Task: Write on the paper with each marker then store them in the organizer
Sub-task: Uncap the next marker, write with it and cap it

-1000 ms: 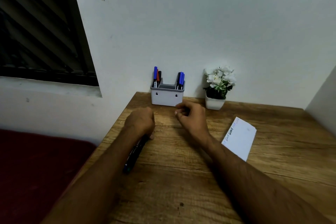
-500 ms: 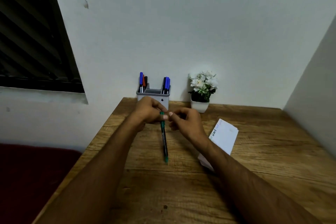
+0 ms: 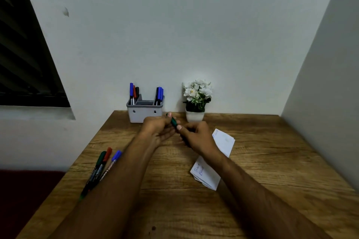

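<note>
Green marker: only a short stretch shows between the left hand and right hand; tip hidden. Paper: middle covered by the right forearm; handwriting too small to read. Three loose markers at the table's left: lower ends hidden under the left forearm. Organizer: marker count in its compartments unclear.

Single head-worn wide-angle view, looking forward and down over the wooden table toward the wall. Forearms enter from bottom edge; hands near frame centre.
</note>
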Tool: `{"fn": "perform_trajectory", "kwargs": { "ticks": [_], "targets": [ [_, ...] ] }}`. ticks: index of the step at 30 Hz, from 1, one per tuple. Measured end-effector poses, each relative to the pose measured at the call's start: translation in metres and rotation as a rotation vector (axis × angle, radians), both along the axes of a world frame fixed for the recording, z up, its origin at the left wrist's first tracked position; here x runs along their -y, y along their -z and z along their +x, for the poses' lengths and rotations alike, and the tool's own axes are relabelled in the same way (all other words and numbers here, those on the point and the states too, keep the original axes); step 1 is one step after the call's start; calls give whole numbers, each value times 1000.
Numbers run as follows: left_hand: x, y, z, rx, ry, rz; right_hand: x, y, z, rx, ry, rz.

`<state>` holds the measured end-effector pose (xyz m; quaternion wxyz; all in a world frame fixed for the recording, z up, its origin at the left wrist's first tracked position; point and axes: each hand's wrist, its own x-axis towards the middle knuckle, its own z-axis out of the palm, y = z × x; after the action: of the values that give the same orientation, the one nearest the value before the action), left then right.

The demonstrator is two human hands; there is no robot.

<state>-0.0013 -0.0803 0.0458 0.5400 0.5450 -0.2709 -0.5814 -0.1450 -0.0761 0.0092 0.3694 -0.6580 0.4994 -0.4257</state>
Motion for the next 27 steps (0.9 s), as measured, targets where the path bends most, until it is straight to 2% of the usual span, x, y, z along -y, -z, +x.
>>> {"fn": "perform_trajectory", "kwargs": {
  "ticks": [3, 5, 6, 8, 13, 15, 18, 23, 27],
  "targets": [
    [7, 7, -6, -99, -86, 0, 0, -7, -4, -36, -11, 42],
    [15, 8, 8, -253, -261, -44, -4, -13, -14, -40, -60, 121],
    [20, 8, 20, -262, -349, -74, -7, -14, -21, -27, -84, 149],
    [27, 7, 38, -17, -350, -99, -13, -14, -36, 36, -77, 147],
    [14, 22, -1, 1016, -2, -232, -18, -15, -56, 262, -16, 119],
    [10, 35, -12, 1242, 34, -260, -23, -16, -60, 321, -25, 115],
    [7, 53, -17, 1395, 29, -259, -27, -15, -71, 317, -8, 94],
    [-6, 60, -21, 1471, 28, -286, -29, -10, -91, 440, -105, 207],
    [-16, 59, -21, 1396, 43, -509, -32, -1, -105, 437, -110, 169]
  ]
}}
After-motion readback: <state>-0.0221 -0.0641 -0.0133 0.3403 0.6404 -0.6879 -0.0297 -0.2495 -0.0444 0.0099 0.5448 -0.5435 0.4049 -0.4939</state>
